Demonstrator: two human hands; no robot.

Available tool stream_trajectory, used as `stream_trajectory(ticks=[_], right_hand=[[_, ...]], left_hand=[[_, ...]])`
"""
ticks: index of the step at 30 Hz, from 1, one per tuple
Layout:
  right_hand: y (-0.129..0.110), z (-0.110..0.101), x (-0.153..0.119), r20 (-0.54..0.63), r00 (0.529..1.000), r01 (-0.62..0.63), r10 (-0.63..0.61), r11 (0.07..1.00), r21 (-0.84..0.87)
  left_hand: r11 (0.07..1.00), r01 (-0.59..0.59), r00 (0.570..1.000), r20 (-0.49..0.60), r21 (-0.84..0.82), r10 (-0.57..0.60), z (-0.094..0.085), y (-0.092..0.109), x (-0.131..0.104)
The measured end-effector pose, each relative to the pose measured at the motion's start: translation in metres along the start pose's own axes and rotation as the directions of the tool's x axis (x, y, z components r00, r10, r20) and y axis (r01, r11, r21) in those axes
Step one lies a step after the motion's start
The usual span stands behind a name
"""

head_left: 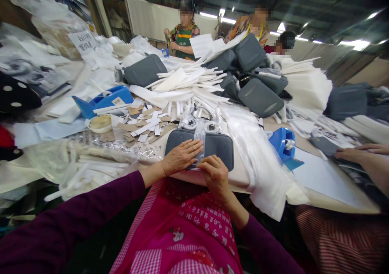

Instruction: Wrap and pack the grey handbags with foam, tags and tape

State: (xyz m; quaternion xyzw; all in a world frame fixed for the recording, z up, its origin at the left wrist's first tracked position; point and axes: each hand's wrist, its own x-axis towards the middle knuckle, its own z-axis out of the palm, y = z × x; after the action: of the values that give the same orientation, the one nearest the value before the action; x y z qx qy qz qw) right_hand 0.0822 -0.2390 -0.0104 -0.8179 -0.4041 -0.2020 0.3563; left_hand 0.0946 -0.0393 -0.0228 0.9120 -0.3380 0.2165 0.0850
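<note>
A dark grey padded case (219,149) lies flat at the table's front edge. A clear plastic strip (199,136) runs over its middle, and coiled pale cords (190,122) sit just behind it. My left hand (183,156) rests flat on the left half of the case, fingers stretched out to the strip. Beside it, my right hand (215,175) is closed at the front edge of the case, fingertips pinched near the strip's lower end; what they hold is too small to make out.
Blue tape dispensers (105,100) stand at left and right. Cardboard scraps (146,124), white foam strips (191,79) and more grey cases (259,98) cover the table. A co-worker's hands (361,154) are at the right; several people stand behind.
</note>
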Motion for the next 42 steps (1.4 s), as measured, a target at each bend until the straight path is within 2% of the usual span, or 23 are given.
stream_trajectory(ticks=[3,6,10,15,21,25,33,35,38,40,42], right_hand=[[0.010,0.006,0.018,-0.017,0.988,-0.156,0.156,0.987,0.026],[0.017,0.013,0.024,0.010,0.971,-0.239,0.239,0.971,-0.009],[0.020,0.020,0.027,0.029,0.965,-0.257,0.261,0.960,-0.111],[0.017,0.024,0.034,0.034,0.959,-0.264,0.283,0.927,-0.265],[0.014,0.025,0.039,0.046,0.953,-0.263,0.299,0.894,-0.363],[0.012,0.022,0.045,0.086,0.928,-0.302,0.362,0.869,-0.393],[0.009,0.018,0.057,0.194,0.862,-0.328,0.469,0.806,-0.493],[0.007,0.019,0.059,0.205,0.864,-0.308,0.461,0.803,-0.510],[0.004,0.015,0.061,0.162,0.893,-0.293,0.420,0.816,-0.499],[0.006,0.001,0.059,0.089,0.927,-0.294,0.364,0.854,-0.431],[0.017,-0.026,0.053,-0.032,0.955,-0.291,0.294,0.914,-0.282]], left_hand=[[0.999,-0.040,0.999,-0.035,-0.019,0.039,0.000,0.003,-0.007],[0.996,-0.055,0.995,-0.087,-0.064,0.050,0.000,0.011,-0.020],[0.993,-0.036,0.989,-0.148,-0.111,0.020,0.002,0.022,-0.037],[0.986,-0.003,0.975,-0.219,-0.169,-0.035,0.006,0.025,-0.041],[0.975,0.027,0.980,-0.186,-0.222,-0.070,0.002,0.027,-0.038],[0.973,0.025,0.985,-0.162,-0.228,-0.063,0.001,0.026,-0.038],[0.996,0.005,0.993,-0.113,-0.093,-0.015,-0.004,0.026,-0.039],[0.996,-0.051,0.996,-0.072,-0.068,0.046,-0.005,0.025,-0.039],[0.994,-0.090,0.995,-0.058,-0.057,0.086,-0.005,0.023,-0.039],[0.994,-0.086,0.994,-0.068,-0.061,0.081,-0.004,0.022,-0.039],[0.994,-0.082,0.994,-0.073,-0.067,0.077,-0.004,0.021,-0.039]])
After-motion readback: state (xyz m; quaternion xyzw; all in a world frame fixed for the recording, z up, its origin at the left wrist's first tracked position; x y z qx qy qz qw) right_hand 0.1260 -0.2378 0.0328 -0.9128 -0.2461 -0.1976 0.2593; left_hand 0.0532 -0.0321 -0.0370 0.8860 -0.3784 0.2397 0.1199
